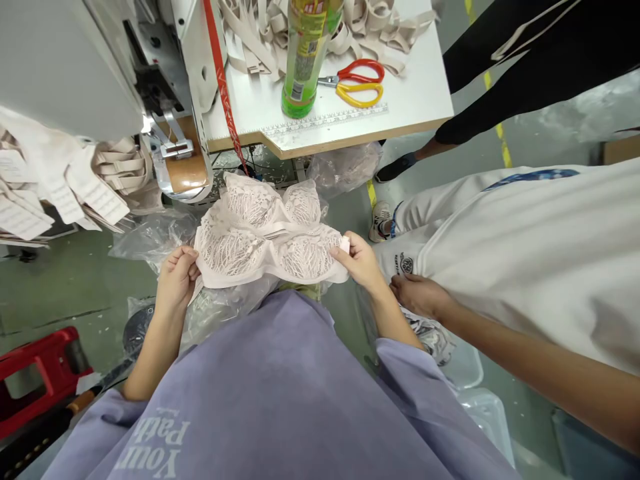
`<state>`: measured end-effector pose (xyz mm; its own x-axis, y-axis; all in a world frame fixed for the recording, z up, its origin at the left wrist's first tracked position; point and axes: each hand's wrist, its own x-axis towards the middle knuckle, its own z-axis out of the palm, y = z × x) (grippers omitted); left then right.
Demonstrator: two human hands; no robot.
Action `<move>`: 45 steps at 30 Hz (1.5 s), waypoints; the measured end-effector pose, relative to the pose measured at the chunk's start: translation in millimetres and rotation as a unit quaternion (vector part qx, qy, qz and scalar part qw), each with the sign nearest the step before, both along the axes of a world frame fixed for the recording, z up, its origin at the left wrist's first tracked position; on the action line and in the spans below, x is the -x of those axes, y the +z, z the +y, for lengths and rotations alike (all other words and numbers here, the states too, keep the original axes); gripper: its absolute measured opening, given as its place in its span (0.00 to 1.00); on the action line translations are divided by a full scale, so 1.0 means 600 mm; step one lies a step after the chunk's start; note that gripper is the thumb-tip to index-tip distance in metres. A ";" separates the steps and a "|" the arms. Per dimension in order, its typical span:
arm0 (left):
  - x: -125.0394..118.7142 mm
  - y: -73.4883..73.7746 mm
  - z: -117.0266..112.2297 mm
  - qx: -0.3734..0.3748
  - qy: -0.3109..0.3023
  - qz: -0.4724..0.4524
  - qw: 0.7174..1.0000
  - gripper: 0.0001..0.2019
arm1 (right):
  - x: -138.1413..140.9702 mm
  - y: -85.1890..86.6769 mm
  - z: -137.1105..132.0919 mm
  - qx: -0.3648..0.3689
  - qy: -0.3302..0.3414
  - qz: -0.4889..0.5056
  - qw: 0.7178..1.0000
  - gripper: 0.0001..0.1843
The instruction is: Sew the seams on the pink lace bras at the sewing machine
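Observation:
A pale pink lace bra (pixel 273 257) is stretched sideways between my hands, above my lap. My left hand (pixel 179 270) is closed on its left end, thumb and fingers pinched together. The right end is pinched by my right hand (pixel 361 259), with the thumb on top. Behind it lies a second set of matching lace cups (pixel 260 200), overlapping the held bra; whether the two are joined I cannot tell. Clear plastic bags (pixel 220 310) show beneath the bra.
A sewing machine (pixel 177 160) stands ahead on the left, with bundled straps beside it. The white table (pixel 240 107) bears a green bottle (pixel 303 67), scissors (pixel 357 83), a printed ruler scale and fabric strips. People stand at right; one's hand (pixel 417 293) is near my right forearm.

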<state>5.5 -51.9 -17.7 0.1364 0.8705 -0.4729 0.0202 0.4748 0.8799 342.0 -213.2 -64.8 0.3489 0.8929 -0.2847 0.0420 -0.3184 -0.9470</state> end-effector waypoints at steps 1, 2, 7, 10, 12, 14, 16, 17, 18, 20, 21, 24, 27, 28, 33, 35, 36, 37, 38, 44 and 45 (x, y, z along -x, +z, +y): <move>0.004 -0.002 0.001 -0.001 0.004 0.000 1.000 0.08 | 0.004 0.005 0.004 -0.002 -0.016 0.026 1.000 0.27; 0.008 -0.003 0.002 -0.002 0.005 0.001 1.000 0.08 | 0.008 0.009 0.008 -0.001 -0.031 0.050 0.998 0.28; 0.032 -0.010 0.005 -0.029 -0.032 0.069 0.997 0.08 | 0.011 0.017 0.017 -0.007 -0.076 0.095 0.993 0.26; 0.029 -0.006 0.008 -0.138 -0.167 0.262 0.941 0.08 | 0.016 0.033 0.023 -0.010 -0.079 0.031 0.996 0.22; 0.008 0.004 0.006 -0.256 -0.248 0.349 0.867 0.08 | 0.028 0.061 0.031 -0.023 -0.040 -0.038 0.998 0.20; -0.026 0.017 0.002 -0.354 -0.308 0.329 0.820 0.17 | 0.049 0.099 0.042 -0.061 0.046 -0.088 0.993 0.18; -0.061 0.030 -0.002 -0.390 -0.403 0.247 0.790 0.19 | 0.071 0.138 0.054 -0.117 0.138 -0.108 0.978 0.16; -0.075 0.033 -0.001 -0.392 -0.461 0.204 0.770 0.15 | 0.081 0.155 0.059 -0.145 0.167 -0.116 0.968 0.16; -0.086 0.036 0.001 -0.380 -0.512 0.175 0.750 0.11 | 0.088 0.169 0.065 -0.168 0.187 -0.124 0.960 0.15; -0.093 0.036 0.011 -0.338 -0.565 0.156 0.737 0.13 | 0.095 0.189 0.074 -0.195 0.198 -0.139 0.951 0.15; -0.090 0.036 0.017 -0.311 -0.572 0.154 0.743 0.16 | 0.094 0.195 0.079 -0.198 0.193 -0.143 0.950 0.15; -0.069 0.042 0.034 -0.238 -0.575 0.114 0.775 0.20 | 0.080 0.195 0.092 -0.179 0.146 -0.144 0.962 0.16; -0.051 0.058 0.041 -0.223 -0.599 0.066 0.766 0.20 | 0.058 0.177 0.109 -0.146 0.114 -0.144 0.972 0.18; -0.049 0.065 0.040 -0.251 -0.602 0.076 0.755 0.21 | 0.051 0.170 0.117 -0.131 0.115 -0.153 0.973 0.18; -0.061 0.101 0.016 -0.420 -0.592 0.261 0.636 0.16 | 0.057 0.165 0.153 -0.114 0.135 -0.299 0.938 0.31; -0.068 0.119 0.004 -0.437 -0.591 0.313 0.602 0.17 | 0.080 0.181 0.162 -0.163 0.240 -0.304 0.907 0.42; -0.070 0.130 -0.001 -0.441 -0.595 0.324 0.589 0.18 | 0.094 0.192 0.166 -0.185 0.314 -0.284 0.887 0.43; -0.071 0.141 -0.004 -0.444 -0.599 0.329 0.580 0.18 | 0.108 0.202 0.170 -0.197 0.388 -0.256 0.863 0.42; -0.071 0.151 -0.005 -0.444 -0.602 0.332 0.575 0.17 | 0.119 0.212 0.175 -0.197 0.448 -0.234 0.840 0.40; -0.046 0.184 0.005 -0.364 -0.566 0.442 0.593 0.14 | 0.150 0.221 0.209 -0.140 0.549 -0.295 0.770 0.17; -0.042 0.184 0.008 -0.362 -0.560 0.457 0.589 0.15 | 0.152 0.216 0.213 -0.156 0.548 -0.302 0.764 0.15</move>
